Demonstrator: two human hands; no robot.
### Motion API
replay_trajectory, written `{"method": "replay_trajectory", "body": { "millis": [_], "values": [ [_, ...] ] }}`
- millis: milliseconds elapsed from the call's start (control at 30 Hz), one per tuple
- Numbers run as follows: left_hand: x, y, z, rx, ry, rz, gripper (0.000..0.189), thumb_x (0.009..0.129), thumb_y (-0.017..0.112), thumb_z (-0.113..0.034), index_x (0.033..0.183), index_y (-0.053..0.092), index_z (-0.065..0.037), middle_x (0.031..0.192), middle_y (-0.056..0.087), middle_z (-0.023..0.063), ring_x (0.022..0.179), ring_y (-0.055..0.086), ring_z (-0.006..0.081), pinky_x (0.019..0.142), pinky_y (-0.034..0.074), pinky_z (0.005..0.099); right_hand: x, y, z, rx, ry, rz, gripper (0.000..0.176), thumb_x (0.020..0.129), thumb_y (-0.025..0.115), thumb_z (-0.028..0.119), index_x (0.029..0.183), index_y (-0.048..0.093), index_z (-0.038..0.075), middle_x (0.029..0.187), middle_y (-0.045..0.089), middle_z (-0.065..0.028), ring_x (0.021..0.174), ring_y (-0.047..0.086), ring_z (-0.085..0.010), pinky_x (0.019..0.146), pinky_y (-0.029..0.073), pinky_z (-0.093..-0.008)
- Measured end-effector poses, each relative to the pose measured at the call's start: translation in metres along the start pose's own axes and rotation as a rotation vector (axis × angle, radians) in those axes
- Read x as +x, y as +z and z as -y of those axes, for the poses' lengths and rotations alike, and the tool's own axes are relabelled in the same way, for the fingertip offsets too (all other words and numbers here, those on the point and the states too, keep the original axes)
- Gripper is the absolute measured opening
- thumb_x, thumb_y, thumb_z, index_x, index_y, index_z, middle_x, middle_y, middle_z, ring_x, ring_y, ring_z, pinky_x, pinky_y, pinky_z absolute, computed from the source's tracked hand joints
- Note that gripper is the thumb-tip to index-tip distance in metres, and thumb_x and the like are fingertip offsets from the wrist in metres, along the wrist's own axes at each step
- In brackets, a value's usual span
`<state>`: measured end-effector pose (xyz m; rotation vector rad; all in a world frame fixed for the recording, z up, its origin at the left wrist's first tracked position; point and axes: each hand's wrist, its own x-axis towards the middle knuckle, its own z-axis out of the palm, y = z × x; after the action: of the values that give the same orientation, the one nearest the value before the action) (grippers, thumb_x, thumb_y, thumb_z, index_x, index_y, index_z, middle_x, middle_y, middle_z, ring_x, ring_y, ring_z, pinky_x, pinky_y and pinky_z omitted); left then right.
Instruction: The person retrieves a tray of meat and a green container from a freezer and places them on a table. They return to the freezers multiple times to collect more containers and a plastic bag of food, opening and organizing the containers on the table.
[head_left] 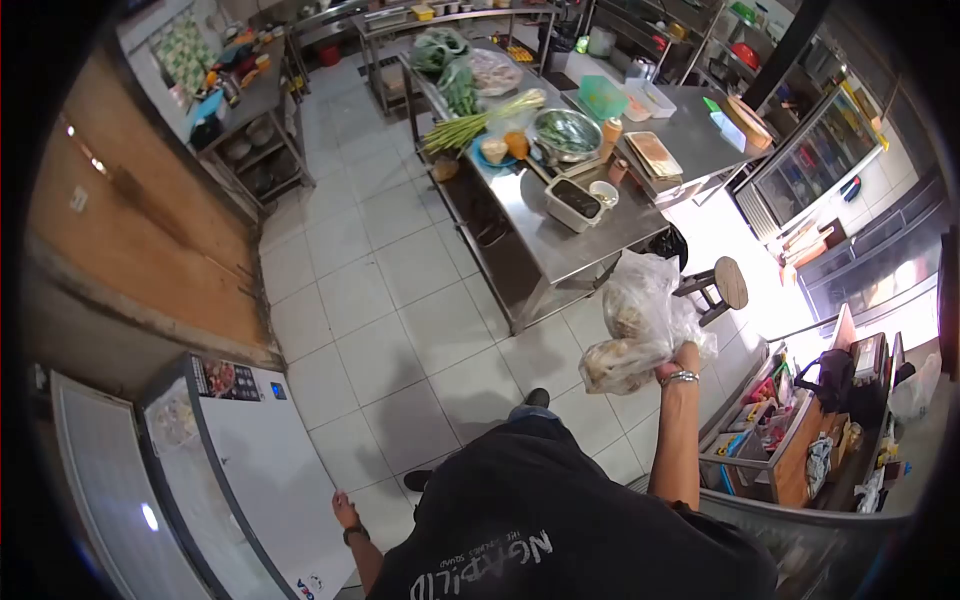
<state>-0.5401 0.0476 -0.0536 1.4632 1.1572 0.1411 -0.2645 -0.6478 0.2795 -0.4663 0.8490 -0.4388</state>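
Note:
Clear plastic bags point(640, 320) with pale brownish contents hang from my right hand point(682, 362), whose fingers are wrapped round their tops. A metal bracelet is on that wrist. My left hand point(345, 509), with a dark watch on the wrist, hangs low beside the white chest freezer point(265, 450). Its fingers are curled, and whether they hold anything is too small to tell. The bags are off the floor, in front of a wooden stool point(731, 283) and near the corner of the steel table point(545, 250).
On the steel table are green stalks point(470, 131), a metal bowl point(566, 133) and a tub of dark contents point(574, 204). An orange door point(150, 190) is at the left. A crate of goods point(760, 430) stands right, near a glass-door fridge point(820, 150). Tiled floor lies ahead.

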Motion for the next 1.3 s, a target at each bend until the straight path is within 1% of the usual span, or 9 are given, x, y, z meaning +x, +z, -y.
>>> {"method": "replay_trajectory", "body": {
  "millis": [100,167,200,267,533,800,867,1100,1300],
  "values": [
    [-0.008,0.114,-0.046,0.272,0.175,0.111,0.047,0.092,0.056,-0.03,0.131,0.047,-0.005,0.121,0.056,0.0131,0.11,0.053,0.0219,0.091,0.043,0.0334,0.05,-0.026,0.026,0.031,-0.001,-0.091,0.038,0.09,0.034,0.007,0.123,0.052,-0.001,0.124,0.057,-0.0189,0.114,0.055,-0.0353,0.098,0.044,-0.0526],
    [-0.036,0.204,-0.091,0.254,0.348,0.234,0.047,0.091,0.06,-0.024,0.131,0.047,-0.002,0.121,0.056,0.014,0.112,0.053,0.0234,0.094,0.042,0.0344,0.087,-0.041,0.042,-0.014,-0.017,-0.081,0.04,0.082,0.036,0.004,0.118,0.052,-0.004,0.118,0.058,-0.0201,0.109,0.057,-0.037,0.093,0.047,-0.0544],
    [-0.017,0.243,-0.081,0.3,0.354,0.313,0.049,0.09,0.062,-0.024,0.131,0.046,-0.002,0.123,0.056,0.0156,0.113,0.053,0.025,0.095,0.041,0.0351,0.085,-0.032,0.052,-0.027,-0.003,-0.106,0.041,0.082,0.036,0.005,0.118,0.052,-0.005,0.118,0.058,-0.0194,0.108,0.058,-0.0365,0.093,0.048,-0.0527],
    [-0.079,0.329,-0.17,0.505,0.553,0.42,0.053,0.092,0.059,-0.031,0.134,0.044,-0.002,0.133,0.049,0.0178,0.121,0.049,0.0275,0.102,0.038,0.0371,0.106,-0.042,0.068,-0.039,-0.01,-0.091,0.041,0.082,0.036,0.006,0.118,0.052,-0.004,0.118,0.058,-0.0191,0.109,0.057,-0.0363,0.093,0.047,-0.0524],
    [-0.194,0.615,-0.354,0.619,1.354,0.811,0.069,0.077,0.073,-0.034,0.131,0.044,-0.002,0.13,0.049,0.0186,0.121,0.044,0.0347,0.103,0.034,0.0424,0.144,-0.073,0.117,-0.025,-0.039,-0.072,0.041,0.086,0.036,0.01,0.122,0.052,-0.002,0.122,0.057,-0.0187,0.111,0.056,-0.0355,0.098,0.044,-0.0499],
    [-0.255,0.863,-0.413,0.785,1.506,1.156,0.088,0.071,0.076,-0.045,0.139,0.035,-0.008,0.14,0.036,0.0192,0.128,0.037,0.0369,0.106,0.03,0.044,0.135,-0.056,0.174,0.017,-0.204,-0.153,0.039,0.09,0.039,0.016,0.121,0.053,-0.002,0.122,0.058,-0.0175,0.113,0.055,-0.035,0.099,0.043,-0.0482],
    [-0.26,0.902,-0.403,0.918,1.604,1.059,0.094,0.068,0.076,-0.048,0.141,0.032,-0.009,0.141,0.035,0.0206,0.13,0.033,0.0402,0.106,0.031,0.0478,0.138,-0.056,0.183,0.072,-0.254,-0.164,0.038,0.091,0.04,0.018,0.122,0.053,-0.001,0.122,0.058,-0.0173,0.113,0.055,-0.0346,0.099,0.044,-0.0485],
    [-0.265,0.952,-0.399,1.333,1.504,1.053,0.103,0.065,0.078,-0.049,0.146,0.021,-0.02,0.147,0.028,0.0169,0.134,0.028,0.0398,0.107,0.029,0.0524,0.178,0.001,0.19,0.037,-0.239,-0.162,0.038,0.091,0.043,0.02,0.121,0.053,-0.001,0.123,0.058,-0.0171,0.112,0.056,-0.0343,0.099,0.044,-0.0486],
    [-0.226,0.988,-0.377,1.443,1.427,1.071,0.087,0.062,0.08,-0.033,0.137,0.039,-0.02,0.138,0.037,0.0117,0.129,0.036,0.036,0.102,0.037,0.0503,0.277,0.046,0.163,-0.086,0.0,-0.021,0.036,0.092,0.045,0.022,0.118,0.055,0.0,0.119,0.06,-0.0152,0.107,0.059,-0.0311,0.093,0.048,-0.0463]
  ]
}}
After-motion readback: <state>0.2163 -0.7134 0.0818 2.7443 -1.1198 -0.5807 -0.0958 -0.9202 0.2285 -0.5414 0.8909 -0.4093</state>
